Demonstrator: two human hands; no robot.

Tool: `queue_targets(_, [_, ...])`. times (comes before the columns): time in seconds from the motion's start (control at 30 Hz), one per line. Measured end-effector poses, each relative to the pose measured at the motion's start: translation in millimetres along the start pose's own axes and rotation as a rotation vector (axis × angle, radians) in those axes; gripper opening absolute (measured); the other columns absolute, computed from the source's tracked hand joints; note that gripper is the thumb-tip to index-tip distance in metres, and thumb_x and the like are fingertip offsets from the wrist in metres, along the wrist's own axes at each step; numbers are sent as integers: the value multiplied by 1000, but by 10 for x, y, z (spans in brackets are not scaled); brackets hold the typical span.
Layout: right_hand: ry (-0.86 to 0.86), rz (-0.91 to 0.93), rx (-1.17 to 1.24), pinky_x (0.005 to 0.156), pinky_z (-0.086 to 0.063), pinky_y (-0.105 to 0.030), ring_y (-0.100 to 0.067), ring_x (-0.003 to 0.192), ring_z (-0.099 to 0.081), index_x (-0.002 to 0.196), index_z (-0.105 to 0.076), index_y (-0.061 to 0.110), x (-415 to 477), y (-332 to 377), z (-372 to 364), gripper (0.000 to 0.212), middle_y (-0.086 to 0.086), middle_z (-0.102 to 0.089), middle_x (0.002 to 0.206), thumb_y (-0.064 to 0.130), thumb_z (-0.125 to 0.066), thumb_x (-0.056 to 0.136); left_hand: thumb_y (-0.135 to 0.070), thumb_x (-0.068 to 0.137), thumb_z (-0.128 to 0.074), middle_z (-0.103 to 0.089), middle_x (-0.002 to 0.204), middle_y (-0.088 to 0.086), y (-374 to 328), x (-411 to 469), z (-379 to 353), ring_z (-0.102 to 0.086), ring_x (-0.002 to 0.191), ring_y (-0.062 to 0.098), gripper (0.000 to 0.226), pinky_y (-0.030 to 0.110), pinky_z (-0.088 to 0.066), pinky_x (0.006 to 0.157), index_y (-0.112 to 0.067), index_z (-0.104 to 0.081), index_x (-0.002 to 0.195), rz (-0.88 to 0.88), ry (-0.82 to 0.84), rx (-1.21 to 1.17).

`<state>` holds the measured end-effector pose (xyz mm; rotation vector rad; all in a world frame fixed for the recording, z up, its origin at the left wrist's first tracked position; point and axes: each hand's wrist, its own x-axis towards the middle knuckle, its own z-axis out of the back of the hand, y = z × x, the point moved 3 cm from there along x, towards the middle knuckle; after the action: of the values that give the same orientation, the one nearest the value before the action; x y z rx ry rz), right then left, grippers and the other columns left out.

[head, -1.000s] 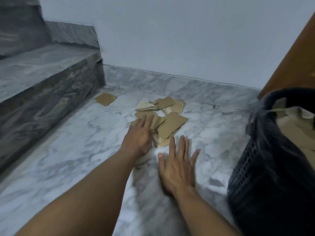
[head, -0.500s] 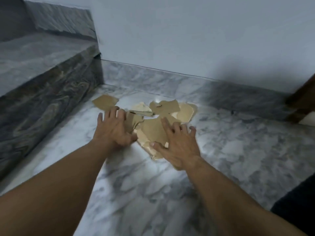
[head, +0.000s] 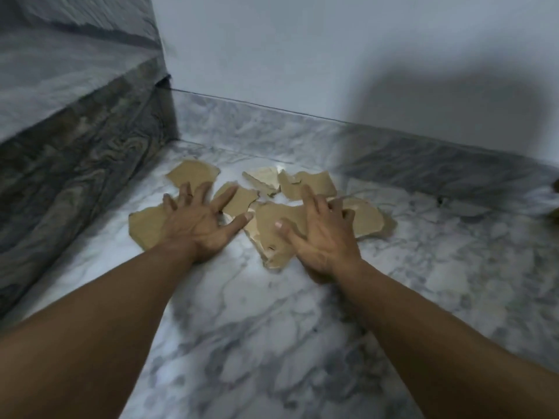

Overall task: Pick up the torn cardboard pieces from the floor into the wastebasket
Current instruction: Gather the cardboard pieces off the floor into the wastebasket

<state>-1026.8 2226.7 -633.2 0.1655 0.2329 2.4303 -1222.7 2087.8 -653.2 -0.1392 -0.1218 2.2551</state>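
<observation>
Several torn brown cardboard pieces [head: 308, 184] lie scattered on the white marble floor [head: 272, 343] near the wall. My left hand [head: 202, 220] lies flat with spread fingers over the left pieces, one of which [head: 146, 226] sticks out beside it. My right hand [head: 320, 234] rests with fingers spread on a large piece [head: 272, 225] in the middle. A separate piece [head: 192, 173] lies farther back on the left. The wastebasket is out of view.
A dark marble stair step [head: 75, 140] rises along the left side. A marble skirting [head: 393, 149] runs below the pale wall [head: 302, 49] at the back. Open floor stretches to the right and toward me.
The view has swung left and the wastebasket has left the frame. Both hands have moved forward onto the cardboard pieces, the left hand reaching farther left with fingers spread wider.
</observation>
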Motion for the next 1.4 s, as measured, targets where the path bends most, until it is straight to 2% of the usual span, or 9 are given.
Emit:
queue_targets(0.1, [-22,-17,-108,114,-14,-61,-32,144,-23,148,-41,26,85,17,-17,83,-9,-34,155,81,-23,88,-95,76,-12,-31,154,-4,-6,-33,61,-13,150,25,86,64,-8,117,-51,-31,148,-16,-93,-60])
queue_targets(0.17, [1,-15,-103,115,5,-69,-30,154,-3,145,-40,28,149,6,-45,87,-7,-14,167,86,-20,83,-95,75,-17,-37,147,-5,-23,-50,87,-23,146,21,86,64,-11,116,-43,-41,139,-21,-135,-109])
queue_targets(0.23, [72,-13,-53,114,10,-73,-29,155,6,149,-31,25,209,-6,-78,92,-1,2,170,87,-21,82,-98,71,-22,-37,148,-6,-44,-49,83,-26,146,21,92,64,-15,115,-35,-40,136,-27,-147,-128])
queue_targets(0.4, [52,-15,-11,115,-9,-72,-34,148,-17,156,-12,33,252,11,-87,96,1,-23,164,88,-30,80,-95,73,-25,-19,163,-2,-47,-49,62,-9,153,27,97,68,-9,115,-53,14,151,-48,-52,-37])
queue_targets(0.57, [90,-88,-53,113,-3,-74,-34,150,-10,158,-14,39,198,80,-130,90,-1,-17,162,87,-23,82,-86,73,-33,-26,150,10,-132,99,154,-22,140,40,92,77,-17,106,-63,20,144,-47,3,26])
queue_targets(0.77, [103,-109,-20,111,4,-77,-33,154,1,155,-19,42,209,77,-160,87,-3,-8,167,87,-23,80,-83,82,-15,-11,162,3,-143,287,64,-9,147,42,65,80,-8,107,-71,-1,144,-79,36,113])
queue_targets(1.03, [109,-93,-43,113,-1,-74,-31,153,-5,155,-17,46,-88,80,-173,88,1,-14,167,89,-20,78,-75,84,-5,4,169,-9,-251,-298,-10,9,153,37,70,73,2,113,-60,1,151,-16,85,48])
queue_targets(1.23, [-15,-57,-140,99,-33,-58,-32,127,-36,151,-26,31,-695,198,-36,101,0,-40,148,94,-15,73,-92,78,-4,-19,163,-8,-343,-1030,-17,-6,151,36,81,68,-6,114,-55,-20,149,38,-9,-33])
queue_targets(1.4, [42,-44,-207,113,-13,-65,-32,144,-22,147,-39,22,-1146,226,16,119,-8,-33,154,101,-6,65,-94,77,-12,-40,146,-5,-356,-1577,-28,-29,134,34,81,53,-27,105,-50,-36,141,24,-138,-1])
